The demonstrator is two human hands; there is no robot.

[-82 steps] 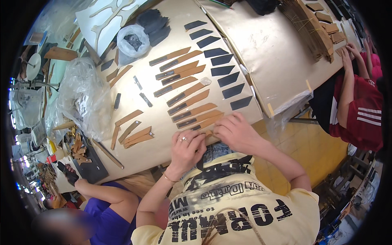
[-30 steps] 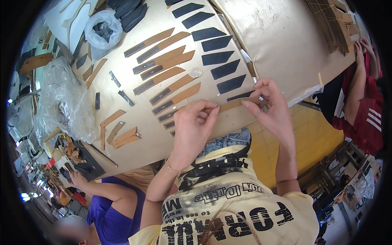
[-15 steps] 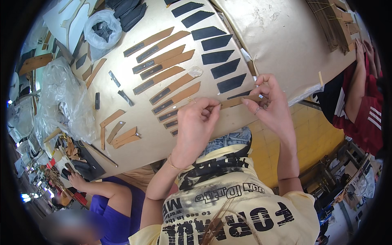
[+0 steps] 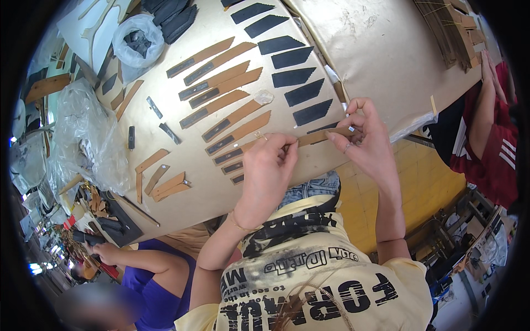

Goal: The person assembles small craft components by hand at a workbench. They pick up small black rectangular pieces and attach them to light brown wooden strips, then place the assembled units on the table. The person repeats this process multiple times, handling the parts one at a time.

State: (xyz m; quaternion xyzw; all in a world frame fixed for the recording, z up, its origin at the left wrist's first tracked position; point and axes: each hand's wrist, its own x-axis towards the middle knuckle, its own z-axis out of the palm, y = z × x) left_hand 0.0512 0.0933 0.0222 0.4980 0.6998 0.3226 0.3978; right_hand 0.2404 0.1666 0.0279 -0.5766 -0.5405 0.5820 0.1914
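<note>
A narrow brown leather strip (image 4: 314, 137) stretches between my two hands at the table's near edge. My left hand (image 4: 269, 165) pinches its left end, and my right hand (image 4: 362, 138) grips the right end between thumb and fingers. A small pale sticker (image 4: 351, 128) shows by my right fingertips. Left of my hands lies a column of brown strips with dark inlays, one of them this tan strip (image 4: 243, 131). Beyond my hands black leather pieces with jagged ends (image 4: 313, 112) form another column. My left hand covers part of the nearest brown strips.
A clear bag of dark pieces (image 4: 138, 47) stands at the far left, with crumpled plastic (image 4: 88, 138) nearer. Brown offcuts (image 4: 168, 186) lie at left. Bundled brown strips (image 4: 441, 36) rest far right beside a person in red (image 4: 491, 138). Another person in purple (image 4: 160, 276) sits lower left.
My hands and the strip have barely moved. The person in purple has lifted a dark piece at the lower left. The hands of the person in red have shifted slightly.
</note>
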